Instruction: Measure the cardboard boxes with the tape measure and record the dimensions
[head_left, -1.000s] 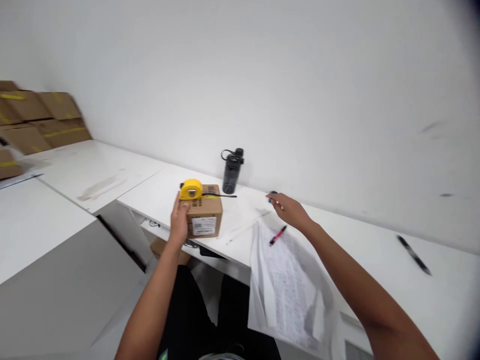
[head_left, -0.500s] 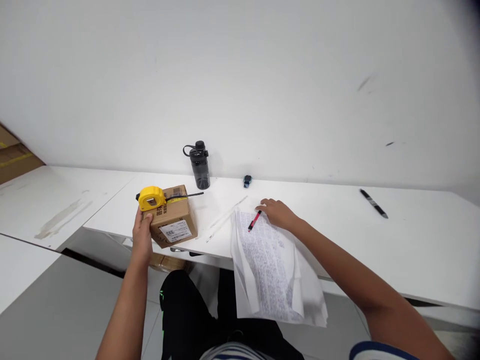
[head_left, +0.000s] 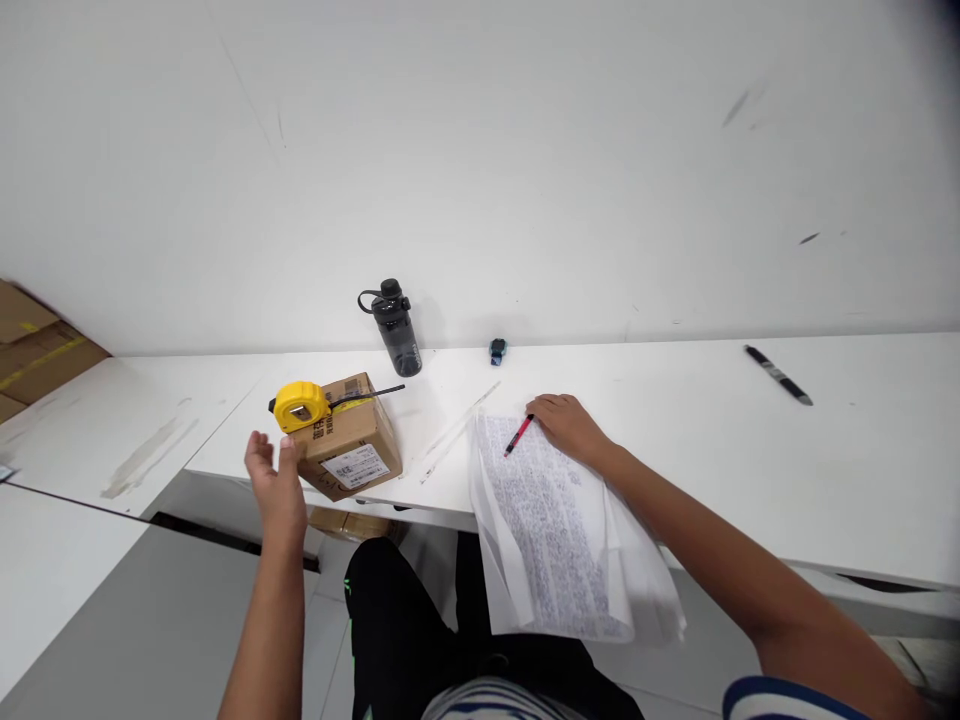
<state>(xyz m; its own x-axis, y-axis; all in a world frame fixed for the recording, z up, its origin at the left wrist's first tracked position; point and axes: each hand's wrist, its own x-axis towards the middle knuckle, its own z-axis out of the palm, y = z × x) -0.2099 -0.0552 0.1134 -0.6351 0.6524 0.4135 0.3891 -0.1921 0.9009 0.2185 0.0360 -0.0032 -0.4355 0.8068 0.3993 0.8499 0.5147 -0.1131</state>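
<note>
A small cardboard box (head_left: 352,445) with a white label sits at the near edge of the white desk (head_left: 675,440). A yellow tape measure (head_left: 299,405) lies on its top, its black strap trailing right. My left hand (head_left: 274,480) hovers just left of the box, fingers apart, touching nothing. My right hand (head_left: 566,425) rests on printed sheets of paper (head_left: 551,530) that hang over the desk's front edge. Its fingertips are at a red pen (head_left: 519,435) lying on the paper; whether they grip it is unclear.
A dark water bottle (head_left: 395,325) stands by the wall, a small blue object (head_left: 497,350) to its right. A black marker (head_left: 778,375) lies at the far right. Brown cartons (head_left: 34,345) are stacked at the far left. Another box sits under the desk.
My left hand has let go of the box and drawn back, opening. My right hand came back from the far desk onto the paper by the red pen. The view swung right.
</note>
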